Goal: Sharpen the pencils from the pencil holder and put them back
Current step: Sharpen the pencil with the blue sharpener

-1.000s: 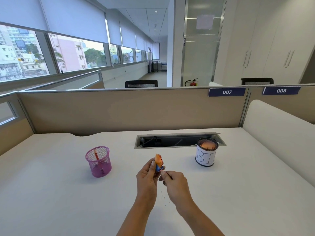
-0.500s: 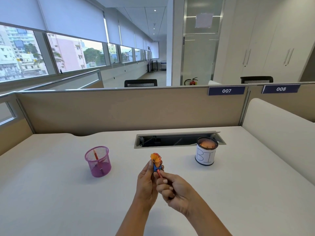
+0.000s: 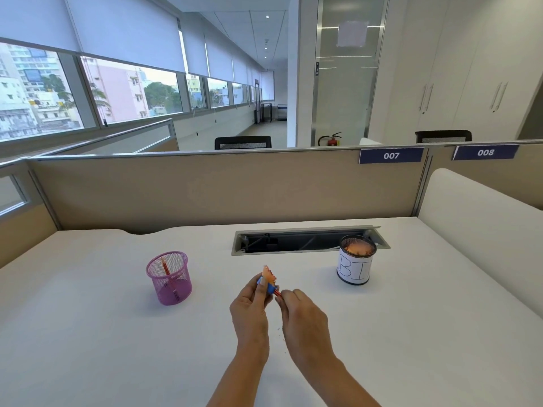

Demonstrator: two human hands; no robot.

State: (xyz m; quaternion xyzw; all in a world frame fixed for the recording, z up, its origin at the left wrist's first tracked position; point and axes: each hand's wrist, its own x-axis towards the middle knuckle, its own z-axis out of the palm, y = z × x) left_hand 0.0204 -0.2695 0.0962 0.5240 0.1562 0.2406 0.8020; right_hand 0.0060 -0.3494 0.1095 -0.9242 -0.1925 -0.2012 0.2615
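Both far from desk [image 3: 88, 333] edges: left hand [image 3: 251, 306] round sharpener [image 3: 266, 287], right hand [image 3: 305, 318] round pencil [image 3: 277, 294].

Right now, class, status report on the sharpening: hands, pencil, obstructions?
Left hand pinches blue sharpener; right hand grips red pencil in it. Shaving curl on sharpener. Pink holder at left holds second pencil; nothing between.

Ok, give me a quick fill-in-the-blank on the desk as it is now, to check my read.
1. The left hand holds a ____ sharpener.
2. The right hand grips a ____ pencil.
3. The holder is ____ mesh.
4. The can marked BI stands to the ____ of the sharpener.
Missing words: blue, red, pink, right.
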